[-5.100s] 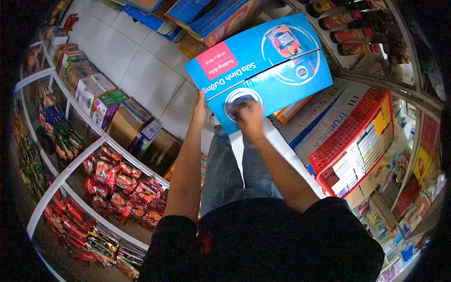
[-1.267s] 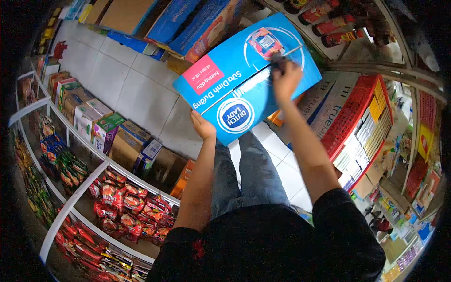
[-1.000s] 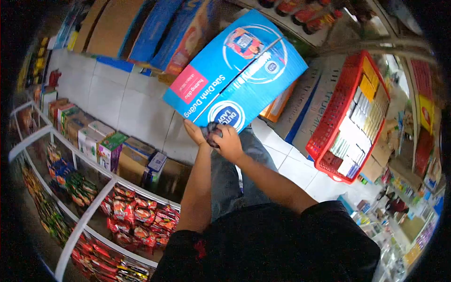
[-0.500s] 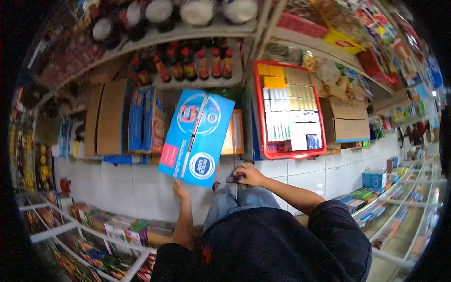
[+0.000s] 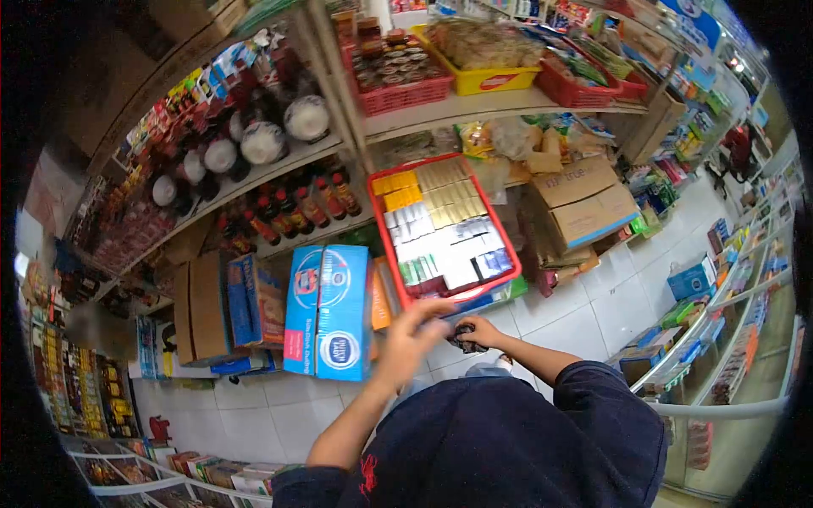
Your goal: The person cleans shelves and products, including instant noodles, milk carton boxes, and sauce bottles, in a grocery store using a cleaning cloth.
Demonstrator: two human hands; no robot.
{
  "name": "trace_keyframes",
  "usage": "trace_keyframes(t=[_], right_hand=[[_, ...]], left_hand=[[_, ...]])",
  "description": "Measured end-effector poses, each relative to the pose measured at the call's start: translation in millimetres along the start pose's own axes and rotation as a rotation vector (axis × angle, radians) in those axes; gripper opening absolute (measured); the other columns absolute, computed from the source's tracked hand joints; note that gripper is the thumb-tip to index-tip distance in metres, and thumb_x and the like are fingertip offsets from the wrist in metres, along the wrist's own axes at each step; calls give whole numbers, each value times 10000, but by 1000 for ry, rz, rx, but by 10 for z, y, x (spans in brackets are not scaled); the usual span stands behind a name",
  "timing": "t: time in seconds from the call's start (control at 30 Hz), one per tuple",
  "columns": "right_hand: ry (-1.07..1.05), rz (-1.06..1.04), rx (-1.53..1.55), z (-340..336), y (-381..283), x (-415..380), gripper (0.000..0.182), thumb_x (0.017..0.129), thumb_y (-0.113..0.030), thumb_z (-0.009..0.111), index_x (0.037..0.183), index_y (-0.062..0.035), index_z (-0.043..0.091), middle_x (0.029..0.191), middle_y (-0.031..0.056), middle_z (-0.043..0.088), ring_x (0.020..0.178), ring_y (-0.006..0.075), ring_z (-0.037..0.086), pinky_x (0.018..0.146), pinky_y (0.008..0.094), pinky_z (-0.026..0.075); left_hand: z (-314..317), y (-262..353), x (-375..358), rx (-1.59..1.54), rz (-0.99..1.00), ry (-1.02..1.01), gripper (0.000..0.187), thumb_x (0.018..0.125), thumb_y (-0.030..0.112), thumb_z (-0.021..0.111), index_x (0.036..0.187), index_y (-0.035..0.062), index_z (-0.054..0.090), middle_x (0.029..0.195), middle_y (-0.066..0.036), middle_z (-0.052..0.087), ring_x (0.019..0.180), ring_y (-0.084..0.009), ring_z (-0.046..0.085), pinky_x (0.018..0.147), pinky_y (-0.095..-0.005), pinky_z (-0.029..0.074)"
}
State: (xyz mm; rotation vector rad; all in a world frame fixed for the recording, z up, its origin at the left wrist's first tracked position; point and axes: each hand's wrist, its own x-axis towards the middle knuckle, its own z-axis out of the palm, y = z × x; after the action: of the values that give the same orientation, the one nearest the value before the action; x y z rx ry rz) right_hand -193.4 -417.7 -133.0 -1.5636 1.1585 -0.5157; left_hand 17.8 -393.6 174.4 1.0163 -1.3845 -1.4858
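Note:
A blue carton with white round logos rests among other boxes at the lower shelf, left of centre. My left hand is raised in front of the near edge of a red basket, blurred, its fingers apart and holding nothing. Small yellow, gold and white packs fill that basket in rows. Closed round a dark crumpled cloth, my right hand is just right of the left one, below the basket's front edge.
Brown cartons stand on the left and another brown carton is right of the basket. Sauce bottles line the shelf behind. Glass display cases run along the right side.
My left hand has let go of the blue carton and moved right toward the red basket. The carton now sits more upright. The view has turned; my right hand still holds the dark cloth.

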Motion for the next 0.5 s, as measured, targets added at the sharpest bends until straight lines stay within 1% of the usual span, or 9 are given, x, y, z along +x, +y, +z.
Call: trace_keyframes(t=[0.03, 0.07, 0.17, 0.27, 0.3, 0.33, 0.4, 0.43, 0.5], right_hand=[[18, -101, 69, -116, 177, -46, 361, 624, -234, 683, 936, -76, 595, 841, 130, 558, 811, 264, 531, 737, 344, 417], [-54, -493, -291, -343, 374, -22, 341, 633, -221, 675, 930, -74, 595, 819, 121, 566, 784, 268, 535, 736, 341, 417], [8, -75, -125, -1034, 215, -548, 302, 631, -218, 667, 889, -79, 594, 895, 133, 561, 870, 268, 524, 759, 344, 411], [148, -4, -208, -1635, 578, -1039, 305, 619, -226, 673, 888, -99, 606, 915, 129, 555, 896, 266, 502, 785, 343, 394], [163, -3, -176, -1841, 664, -1200, 291, 614, -225, 669, 875, -108, 615, 886, 129, 564, 870, 265, 512, 773, 345, 402], [211, 8, -189, -2024, 742, -1393, 277, 607, -216, 670, 858, -109, 620, 838, 125, 560, 825, 272, 522, 756, 343, 413], [355, 33, -203, -2334, 932, -1733, 274, 603, -197, 669, 858, -105, 624, 818, 125, 560, 812, 272, 532, 741, 339, 421], [408, 94, -217, -2470, 1044, -1880, 286, 604, -194, 663, 873, -106, 625, 837, 124, 565, 831, 269, 533, 747, 335, 424], [499, 138, -169, -2718, 1220, -2142, 287, 603, -191, 661, 873, -104, 625, 841, 124, 565, 830, 269, 532, 751, 336, 424]], left_hand=[[365, 247, 85, 38, 101, -276, 250, 801, 133, 512, 1019, 13, 539, 982, -75, 562, 961, -169, 512, 871, -299, 370], [702, 414, 172, 157, 303, -502, 237, 803, 153, 533, 990, 10, 552, 980, -86, 565, 960, -193, 518, 871, -304, 373], [1975, 822, 342, -78, 587, -940, 239, 799, 161, 547, 981, 5, 538, 948, -120, 544, 897, -272, 514, 813, -354, 394], [3154, 944, 270, -291, 912, -1043, 224, 803, 193, 506, 957, 30, 499, 855, -115, 497, 831, -273, 506, 727, -363, 409], [3422, 955, 200, -231, 899, -1225, 299, 651, 259, 589, 877, 73, 523, 891, -102, 488, 868, -278, 454, 719, -378, 354], [3642, 948, 165, -271, 1012, -1181, 200, 696, 228, 577, 813, 72, 532, 842, -84, 501, 823, -255, 488, 672, -368, 375], [4028, 1000, 262, -217, 987, -1490, 321, 848, 272, 454, 977, -10, 537, 915, -131, 557, 832, -288, 526, 712, -394, 415], [4170, 1045, 266, -238, 980, -1510, 321, 848, 272, 454, 977, -10, 537, 915, -131, 557, 832, -288, 526, 712, -394, 415], [4390, 1067, 268, -238, 936, -1859, 300, 809, 258, 500, 983, 18, 543, 957, -135, 563, 883, -285, 525, 768, -378, 394]])
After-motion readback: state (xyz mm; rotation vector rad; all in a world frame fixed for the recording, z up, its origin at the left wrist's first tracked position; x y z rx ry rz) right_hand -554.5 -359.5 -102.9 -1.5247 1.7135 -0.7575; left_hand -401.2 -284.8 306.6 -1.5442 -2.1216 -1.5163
